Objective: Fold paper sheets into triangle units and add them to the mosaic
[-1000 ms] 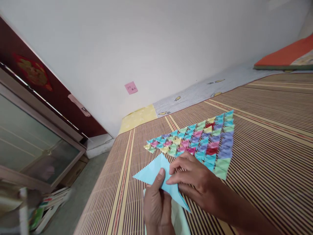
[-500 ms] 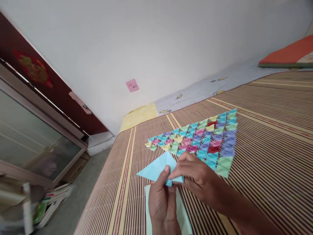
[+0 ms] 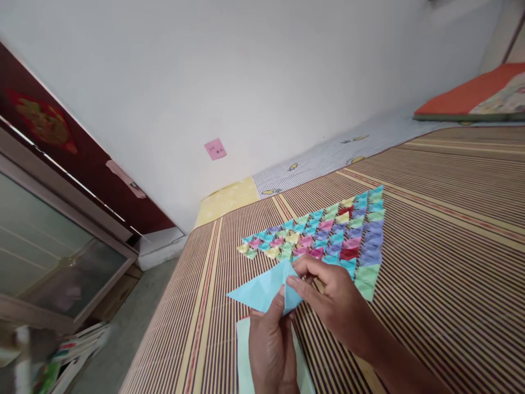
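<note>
A light blue sheet of origami paper (image 3: 256, 290), folded to a pointed shape, is held up between both hands. My left hand (image 3: 273, 345) grips its lower edge, thumb on top near the middle crease. With thumb and fingers, my right hand (image 3: 328, 287) pinches the folded right part of the paper. Under my left hand lies pale green paper (image 3: 245, 350), partly covered by that hand and wrist. Just beyond the hands, many small folded paper pieces (image 3: 293, 238) in blue, green, pink, yellow, purple and red lie in slanting rows.
A striped mat (image 3: 430, 262) covers the bed. Its left edge drops to a grey floor (image 3: 135, 306). An orange folded quilt (image 3: 463, 96) lies at the far right. A pink note (image 3: 215, 149) sticks to the white wall, and a glass-paned door (image 3: 53, 246) stands on the left.
The right flap of the blue paper now lies folded up along the middle crease. My right hand has shifted up along the paper's right side. The view has turned slightly right.
</note>
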A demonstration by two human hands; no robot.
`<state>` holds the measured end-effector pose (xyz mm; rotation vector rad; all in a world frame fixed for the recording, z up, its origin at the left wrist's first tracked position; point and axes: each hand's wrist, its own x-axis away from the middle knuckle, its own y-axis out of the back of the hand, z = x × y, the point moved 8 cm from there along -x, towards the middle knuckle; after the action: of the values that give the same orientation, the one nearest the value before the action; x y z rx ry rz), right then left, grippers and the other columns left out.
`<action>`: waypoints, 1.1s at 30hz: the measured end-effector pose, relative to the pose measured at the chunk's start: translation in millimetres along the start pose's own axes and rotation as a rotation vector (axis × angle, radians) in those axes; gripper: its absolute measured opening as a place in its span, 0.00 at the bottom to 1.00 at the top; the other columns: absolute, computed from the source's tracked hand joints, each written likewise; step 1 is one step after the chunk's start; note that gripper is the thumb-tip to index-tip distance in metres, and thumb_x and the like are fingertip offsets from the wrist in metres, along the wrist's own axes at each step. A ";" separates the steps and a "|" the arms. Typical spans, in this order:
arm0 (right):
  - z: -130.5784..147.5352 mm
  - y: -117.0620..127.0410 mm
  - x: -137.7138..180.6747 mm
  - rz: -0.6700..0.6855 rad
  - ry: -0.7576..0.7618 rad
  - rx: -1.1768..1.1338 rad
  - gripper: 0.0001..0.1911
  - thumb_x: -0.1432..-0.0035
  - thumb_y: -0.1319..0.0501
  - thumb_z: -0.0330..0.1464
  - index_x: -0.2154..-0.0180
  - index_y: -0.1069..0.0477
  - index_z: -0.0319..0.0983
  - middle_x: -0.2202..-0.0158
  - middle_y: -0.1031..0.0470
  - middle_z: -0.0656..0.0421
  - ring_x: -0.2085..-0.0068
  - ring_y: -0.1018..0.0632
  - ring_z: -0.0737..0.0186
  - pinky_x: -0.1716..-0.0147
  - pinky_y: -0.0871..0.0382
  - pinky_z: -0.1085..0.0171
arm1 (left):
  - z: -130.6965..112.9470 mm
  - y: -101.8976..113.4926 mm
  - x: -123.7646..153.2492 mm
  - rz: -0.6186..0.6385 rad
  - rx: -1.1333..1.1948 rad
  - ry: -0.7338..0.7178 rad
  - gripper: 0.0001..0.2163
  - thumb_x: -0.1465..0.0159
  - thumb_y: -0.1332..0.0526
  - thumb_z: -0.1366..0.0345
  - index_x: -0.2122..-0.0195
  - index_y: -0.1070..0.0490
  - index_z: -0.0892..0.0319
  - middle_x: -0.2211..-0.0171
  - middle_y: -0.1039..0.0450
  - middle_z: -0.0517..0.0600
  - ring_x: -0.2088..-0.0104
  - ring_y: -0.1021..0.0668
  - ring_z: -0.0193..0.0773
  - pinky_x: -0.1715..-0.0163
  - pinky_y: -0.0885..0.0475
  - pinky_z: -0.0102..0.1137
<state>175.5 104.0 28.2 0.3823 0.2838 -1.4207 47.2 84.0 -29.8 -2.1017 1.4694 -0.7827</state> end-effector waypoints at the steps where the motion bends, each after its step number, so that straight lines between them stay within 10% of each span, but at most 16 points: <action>1: -0.9 0.3 -0.3 0.002 -0.015 -0.008 0.12 0.33 0.42 0.35 0.71 0.33 0.40 0.73 0.35 0.63 0.69 0.32 0.63 0.68 0.38 0.64 | 0.9 1.0 -0.2 -0.007 -0.001 0.008 0.20 0.52 0.23 0.71 0.56 0.19 0.61 0.59 0.16 0.56 0.53 0.16 0.52 0.51 0.23 0.41; 33: -3.3 8.7 -0.2 -0.136 -0.021 -0.150 0.14 0.40 0.38 0.33 0.76 0.38 0.41 0.76 0.37 0.65 0.72 0.34 0.65 0.70 0.39 0.65 | -3.3 11.8 6.7 -0.033 -0.141 -0.115 0.25 0.44 0.25 0.62 0.46 0.24 0.58 0.54 0.18 0.56 0.49 0.19 0.51 0.44 0.28 0.43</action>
<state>184.2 106.4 26.1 0.2284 0.4036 -1.5247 38.7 73.7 -33.7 -2.2397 1.4701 -0.5737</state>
